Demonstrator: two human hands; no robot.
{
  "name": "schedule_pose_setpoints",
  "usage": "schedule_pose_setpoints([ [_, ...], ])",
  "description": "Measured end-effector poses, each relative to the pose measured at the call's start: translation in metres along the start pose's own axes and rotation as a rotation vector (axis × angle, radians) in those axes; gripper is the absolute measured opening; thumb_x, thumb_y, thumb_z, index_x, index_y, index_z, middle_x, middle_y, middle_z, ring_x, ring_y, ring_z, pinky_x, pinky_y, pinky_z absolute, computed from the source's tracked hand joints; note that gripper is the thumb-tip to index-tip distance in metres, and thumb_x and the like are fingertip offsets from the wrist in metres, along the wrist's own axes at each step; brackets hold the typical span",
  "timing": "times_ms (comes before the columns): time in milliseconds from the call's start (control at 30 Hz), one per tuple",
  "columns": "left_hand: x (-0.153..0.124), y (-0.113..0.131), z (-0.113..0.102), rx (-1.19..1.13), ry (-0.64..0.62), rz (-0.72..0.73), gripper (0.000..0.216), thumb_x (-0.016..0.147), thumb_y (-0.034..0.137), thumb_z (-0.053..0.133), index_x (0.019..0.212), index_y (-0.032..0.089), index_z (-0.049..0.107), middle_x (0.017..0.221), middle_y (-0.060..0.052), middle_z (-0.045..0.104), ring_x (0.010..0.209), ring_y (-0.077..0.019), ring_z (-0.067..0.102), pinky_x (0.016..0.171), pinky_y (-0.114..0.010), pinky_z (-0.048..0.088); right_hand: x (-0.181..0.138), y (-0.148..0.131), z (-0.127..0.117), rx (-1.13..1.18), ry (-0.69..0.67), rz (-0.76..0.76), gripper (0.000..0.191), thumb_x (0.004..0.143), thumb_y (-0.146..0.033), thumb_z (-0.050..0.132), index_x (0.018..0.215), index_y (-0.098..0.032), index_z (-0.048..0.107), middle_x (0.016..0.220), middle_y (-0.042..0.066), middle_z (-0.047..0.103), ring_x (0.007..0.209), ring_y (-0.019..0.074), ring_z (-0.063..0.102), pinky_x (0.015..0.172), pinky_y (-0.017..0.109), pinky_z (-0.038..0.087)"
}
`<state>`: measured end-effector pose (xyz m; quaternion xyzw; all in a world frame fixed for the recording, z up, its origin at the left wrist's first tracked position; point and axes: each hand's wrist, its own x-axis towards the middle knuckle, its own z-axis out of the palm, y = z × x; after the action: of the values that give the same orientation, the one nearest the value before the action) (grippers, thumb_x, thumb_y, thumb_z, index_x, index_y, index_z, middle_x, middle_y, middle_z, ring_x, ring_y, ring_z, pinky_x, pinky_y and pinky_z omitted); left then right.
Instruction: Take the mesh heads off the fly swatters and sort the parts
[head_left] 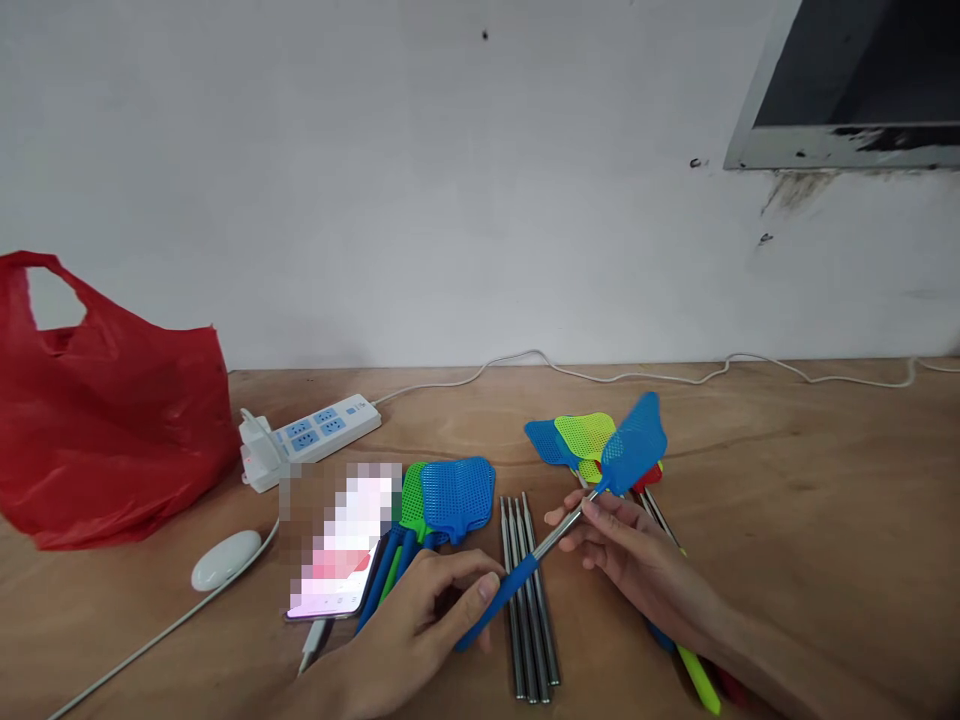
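A blue fly swatter (636,440) with a metal shaft is held at a slant between both hands. My left hand (431,625) is closed around its blue handle at the lower end. Just under the mesh head, my right hand (637,550) pinches the shaft between thumb and fingers. Below the swatter, several bare metal rods (529,610) lie side by side on the table. Left of them are swatter pieces with blue and green mesh heads (457,495), partly behind my left hand. More swatters with blue, yellow-green and red heads (585,435) lie beneath and beyond my right hand.
A lit phone (349,560) on a charging cable lies at the left. Behind it are a white power strip (326,430) and a white oval device (225,560). A red plastic bag (112,430) stands far left. A thin cable (622,378) runs along the wall.
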<state>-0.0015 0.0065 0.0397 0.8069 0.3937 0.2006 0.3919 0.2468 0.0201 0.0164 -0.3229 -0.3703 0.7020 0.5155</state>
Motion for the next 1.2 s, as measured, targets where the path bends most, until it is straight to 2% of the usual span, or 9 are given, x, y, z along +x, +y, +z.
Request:
schedule_pose_setpoints([
  [100,0.000,-0.004,0.002,-0.082,-0.017,-0.071,0.044,0.101,0.055,0.042,0.102,0.020,0.068,0.068,0.002,0.061,0.065,-0.0150,0.055,0.063,-0.024,0.040,-0.001,0.000,0.002,0.008,-0.015,0.027,0.025,0.083,-0.040,0.078,0.099,-0.021,0.080,0.098,0.008,0.078,0.080,0.0132,0.072,0.066,0.019,0.053],
  [200,0.001,-0.007,0.004,-0.044,0.024,-0.058,0.040,0.097,0.055,0.051,0.102,0.020,0.069,0.065,0.005,0.049,0.061,-0.0134,0.046,0.057,-0.024,0.034,0.000,-0.001,0.002,0.010,-0.020,0.037,0.027,0.081,-0.037,0.080,0.103,-0.023,0.079,0.103,0.009,0.078,0.083,0.0148,0.072,0.071,0.021,0.053],
  [300,0.001,-0.006,0.003,-0.004,0.025,-0.052,0.037,0.097,0.054,0.050,0.101,0.022,0.069,0.067,0.005,0.044,0.062,-0.0134,0.042,0.058,-0.024,0.034,0.000,-0.001,0.000,0.002,-0.013,0.029,0.027,0.081,-0.039,0.079,0.104,-0.025,0.080,0.106,0.009,0.078,0.081,0.0153,0.071,0.071,0.024,0.052],
  [467,0.000,-0.006,0.003,0.053,0.016,-0.077,0.035,0.098,0.052,0.050,0.102,0.022,0.068,0.073,0.003,0.049,0.069,-0.0147,0.045,0.063,-0.025,0.035,0.002,0.003,-0.003,-0.010,0.077,0.033,0.028,0.074,-0.041,0.085,0.095,-0.023,0.082,0.098,0.007,0.077,0.078,0.0132,0.066,0.068,0.022,0.050],
  [600,-0.001,-0.005,0.006,0.040,-0.021,-0.041,0.032,0.099,0.049,0.050,0.101,0.022,0.067,0.069,0.005,0.043,0.065,-0.0136,0.042,0.061,-0.025,0.033,0.005,0.009,-0.007,0.023,0.140,0.022,0.026,0.069,-0.040,0.089,0.087,-0.023,0.082,0.091,0.004,0.076,0.073,0.0116,0.062,0.067,0.021,0.049],
  [800,-0.001,-0.001,0.009,0.026,-0.005,-0.031,0.026,0.097,0.044,0.053,0.096,0.020,0.064,0.066,0.006,0.042,0.063,-0.0131,0.041,0.058,-0.024,0.033,0.004,0.009,-0.007,0.090,0.164,0.081,0.027,0.070,-0.034,0.089,0.093,-0.022,0.082,0.090,0.003,0.075,0.073,0.0096,0.063,0.066,0.018,0.050],
  [1000,-0.002,-0.002,0.007,0.017,0.004,-0.038,0.020,0.092,0.040,0.060,0.097,0.021,0.062,0.066,0.006,0.044,0.062,-0.0126,0.042,0.059,-0.023,0.034,0.003,0.006,-0.003,0.054,0.130,0.084,0.026,0.069,-0.036,0.089,0.089,-0.022,0.081,0.093,0.005,0.077,0.075,0.0106,0.064,0.066,0.019,0.049],
  [1200,-0.004,-0.002,0.010,0.048,0.003,-0.068,0.025,0.094,0.046,0.054,0.098,0.022,0.062,0.072,0.003,0.048,0.068,-0.0149,0.045,0.061,-0.024,0.037,-0.004,0.006,0.007,-0.055,0.042,0.084,0.030,0.072,-0.044,0.086,0.091,-0.022,0.080,0.100,0.009,0.076,0.085,0.0166,0.063,0.070,0.026,0.048],
])
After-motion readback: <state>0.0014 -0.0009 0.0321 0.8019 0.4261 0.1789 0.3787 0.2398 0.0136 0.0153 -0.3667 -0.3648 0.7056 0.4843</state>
